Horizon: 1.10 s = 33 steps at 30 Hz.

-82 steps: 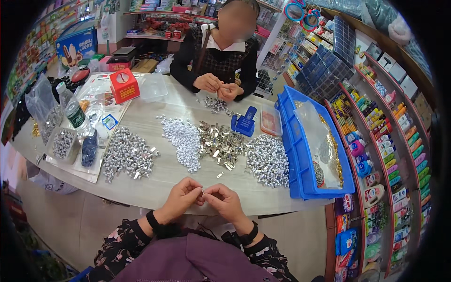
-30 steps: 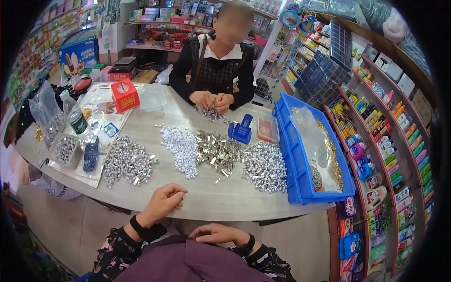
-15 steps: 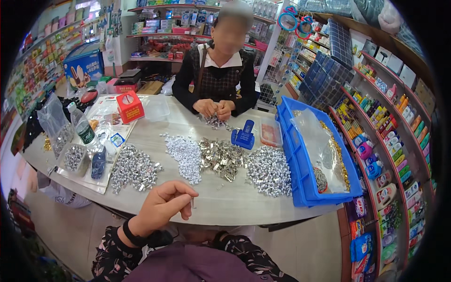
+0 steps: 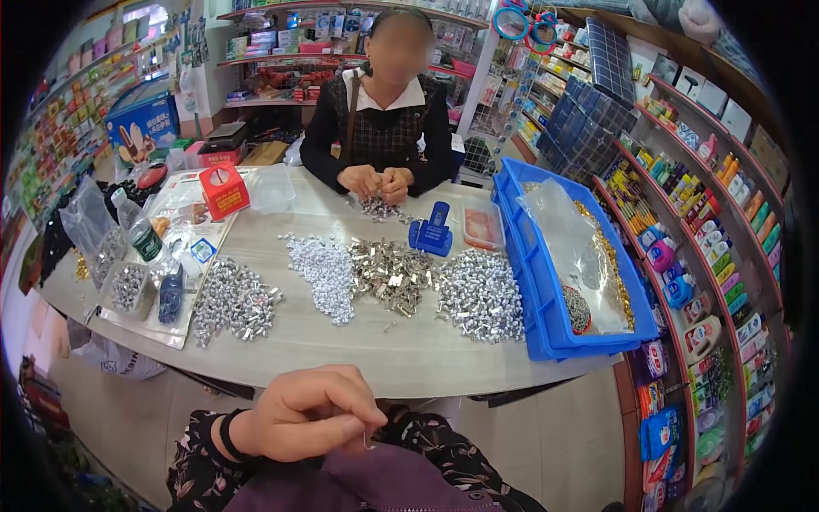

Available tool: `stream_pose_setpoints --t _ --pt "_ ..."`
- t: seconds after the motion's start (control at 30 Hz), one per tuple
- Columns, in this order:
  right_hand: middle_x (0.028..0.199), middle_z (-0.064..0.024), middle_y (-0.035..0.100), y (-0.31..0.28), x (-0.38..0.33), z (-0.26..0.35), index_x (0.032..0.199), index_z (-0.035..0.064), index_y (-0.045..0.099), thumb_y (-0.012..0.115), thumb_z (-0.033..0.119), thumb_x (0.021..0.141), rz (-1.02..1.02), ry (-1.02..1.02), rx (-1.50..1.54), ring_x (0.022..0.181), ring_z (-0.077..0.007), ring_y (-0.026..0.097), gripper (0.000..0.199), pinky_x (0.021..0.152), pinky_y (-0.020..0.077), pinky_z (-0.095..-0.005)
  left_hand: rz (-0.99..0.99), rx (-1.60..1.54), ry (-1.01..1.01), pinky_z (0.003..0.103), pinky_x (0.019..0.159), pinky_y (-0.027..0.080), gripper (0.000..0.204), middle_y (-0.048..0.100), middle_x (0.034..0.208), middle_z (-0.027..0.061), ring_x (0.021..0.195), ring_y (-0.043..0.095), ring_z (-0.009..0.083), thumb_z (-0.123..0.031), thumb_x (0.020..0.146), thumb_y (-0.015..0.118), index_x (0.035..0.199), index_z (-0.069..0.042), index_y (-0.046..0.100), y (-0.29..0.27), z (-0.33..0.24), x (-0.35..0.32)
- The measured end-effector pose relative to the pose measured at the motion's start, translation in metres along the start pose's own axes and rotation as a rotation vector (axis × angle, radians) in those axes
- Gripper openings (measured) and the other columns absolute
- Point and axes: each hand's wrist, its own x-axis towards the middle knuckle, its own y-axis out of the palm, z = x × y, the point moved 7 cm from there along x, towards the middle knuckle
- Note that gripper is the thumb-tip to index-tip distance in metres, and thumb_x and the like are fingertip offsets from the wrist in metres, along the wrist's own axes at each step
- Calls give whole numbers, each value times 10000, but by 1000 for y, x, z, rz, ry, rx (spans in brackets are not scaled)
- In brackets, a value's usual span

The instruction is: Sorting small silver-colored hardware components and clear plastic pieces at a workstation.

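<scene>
My left hand (image 4: pixel 316 411), a black band at its wrist, is low in front of the table's near edge. Its thumb and forefinger are pinched on a thin, pale sliver (image 4: pixel 367 440), too small to name. Of my right arm only the dark floral sleeve (image 4: pixel 448 456) shows; the hand is hidden. On the table (image 4: pixel 341 363) beyond lie a pile of small white pieces (image 4: pixel 320 275), a pile of silver metal pieces (image 4: pixel 394 280), and piles of silver-and-white pieces at the left (image 4: pixel 235 299) and right (image 4: pixel 482 297).
Across the table, another person's hands (image 4: pixel 376 183) work at a small heap. A blue plastic holder (image 4: pixel 432 230) and a blue crate (image 4: pixel 539 320) stand to the right. At left are a water bottle (image 4: pixel 141 230), a tub of pieces (image 4: pixel 130 292) and a red box (image 4: pixel 224 192).
My left hand has drawn back from over the table edge toward my body, still pinched. The view has shifted slightly, and the other person's hands stay at their heap.
</scene>
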Motion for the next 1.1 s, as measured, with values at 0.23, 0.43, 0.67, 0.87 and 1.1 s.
stream_pose_setpoints --t 0.23,0.43,0.67,0.87,1.1 --pt "1113 -96 556 -29 -15 -6 1238 30 428 530 302 857 -126 -72 154 1015 -211 529 479 879 417 -322 7 60 24 232 593 462 151 545 863 121 669 569 147 37 842 486 972 48 562 5 5 2" --pt "1112 -97 555 -61 5 5 1237 30 429 522 305 860 -255 -115 268 1014 -215 530 476 878 419 -326 -58 -40 -135 222 595 457 144 553 859 104 687 571 129 21 859 486 980 31 563 -1 44 5" --pt "1110 -97 555 -115 -1 14 1236 30 431 512 308 863 -397 -217 367 1013 -220 532 473 876 421 -331 -190 -103 -295 222 588 466 136 574 801 61 665 572 106 -42 893 482 991 14 557 -22 84 8" --pt "1109 -98 554 -164 -45 14 1235 30 432 504 311 865 -540 -261 480 1012 -224 533 470 875 422 -335 -193 -134 -310 224 582 471 137 571 758 47 650 573 103 -66 897 491 988 12 559 -25 99 12" --pt "1108 -99 554 -228 -77 34 1234 30 433 494 315 868 -714 -318 626 1010 -229 535 468 874 424 -340 -257 -88 -327 234 568 484 138 572 742 36 637 570 97 -69 891 504 989 7 563 -40 119 14"
